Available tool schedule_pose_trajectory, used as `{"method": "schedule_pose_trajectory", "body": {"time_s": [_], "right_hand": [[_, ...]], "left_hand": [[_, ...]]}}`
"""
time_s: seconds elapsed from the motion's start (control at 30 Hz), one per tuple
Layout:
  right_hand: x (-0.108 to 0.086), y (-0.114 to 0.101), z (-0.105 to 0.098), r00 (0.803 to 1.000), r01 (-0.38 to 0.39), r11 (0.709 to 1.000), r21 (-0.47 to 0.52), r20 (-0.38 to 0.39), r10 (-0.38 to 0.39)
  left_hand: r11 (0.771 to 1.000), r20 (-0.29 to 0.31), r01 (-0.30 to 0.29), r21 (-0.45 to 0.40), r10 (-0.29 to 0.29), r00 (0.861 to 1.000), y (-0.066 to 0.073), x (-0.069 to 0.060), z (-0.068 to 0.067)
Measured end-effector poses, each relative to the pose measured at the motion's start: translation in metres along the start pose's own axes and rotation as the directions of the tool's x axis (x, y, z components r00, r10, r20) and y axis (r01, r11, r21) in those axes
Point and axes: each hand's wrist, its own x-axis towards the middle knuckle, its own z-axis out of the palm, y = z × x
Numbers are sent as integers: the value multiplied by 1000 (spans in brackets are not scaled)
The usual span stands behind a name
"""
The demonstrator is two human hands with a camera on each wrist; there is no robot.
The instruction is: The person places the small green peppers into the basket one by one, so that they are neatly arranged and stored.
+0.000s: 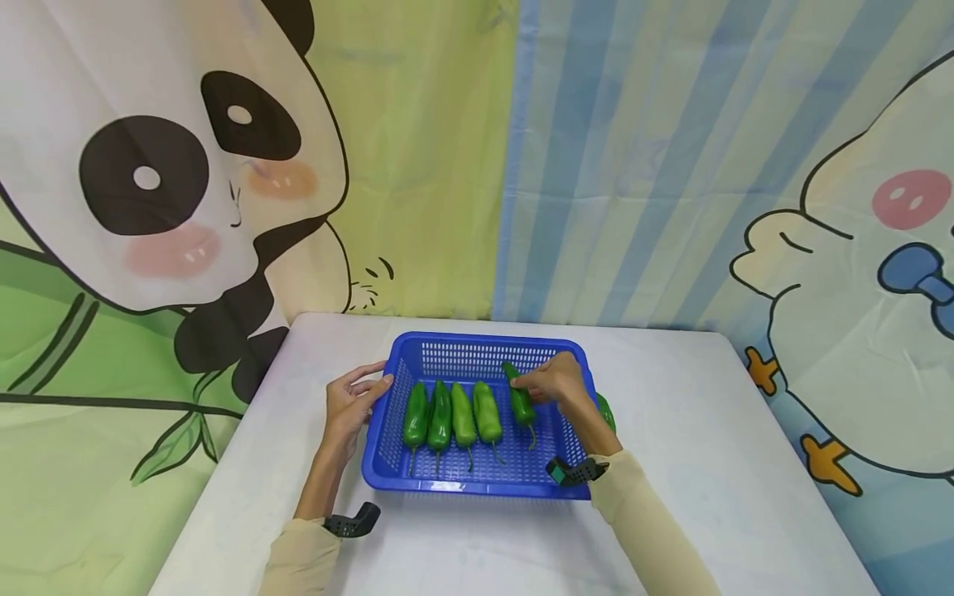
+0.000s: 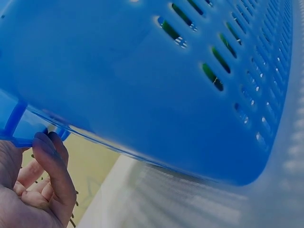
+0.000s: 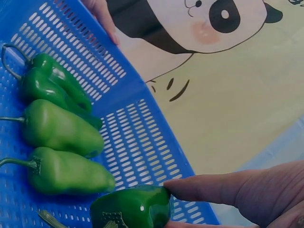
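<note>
A blue plastic basket [image 1: 477, 490] holds a row of green peppers [image 1: 463, 418], stems toward the near side, some dark and some lighter green. At its left rim is my left hand [image 1: 349, 406], which pinches the rim between thumb and fingers; the left wrist view shows the fingers bent at the edge. My right hand [image 1: 559, 381] reaches inside on the right and pinches a dark green pepper [image 1: 522, 407] near its tip. In the right wrist view that pepper [image 3: 137, 206] sits against the fingertips, beside two lighter peppers.
Outside the basket's right wall, another green pepper [image 1: 606, 411] is partly hidden. A white-covered table [image 1: 686, 414] bears the basket. Curtains with a panda [image 1: 171, 165] and a white cartoon figure [image 1: 857, 331] hang behind and beside it.
</note>
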Motion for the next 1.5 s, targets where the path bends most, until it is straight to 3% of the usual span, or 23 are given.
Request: {"method": "schedule_pose_trajectory", "body": {"time_s": [0.33,0.7,0.87,1.5], "right_hand": [[9,1,6,996,-39,999,-11,83,39],[14,7,16,993,-2,997,-77,118,12],[17,9,21,990,10,999,-48,143,-3],[20,7,29,982,-61,998,-5,180,60]], "left_hand": [[1000,0,-3,11,3,1000,0,1,1],[1000,9,-3,12,3,1000,1,2,1],[1000,1,-5,19,5,1000,0,1,0],[1000,-11,11,22,-10,1000,0,0,1]]}}
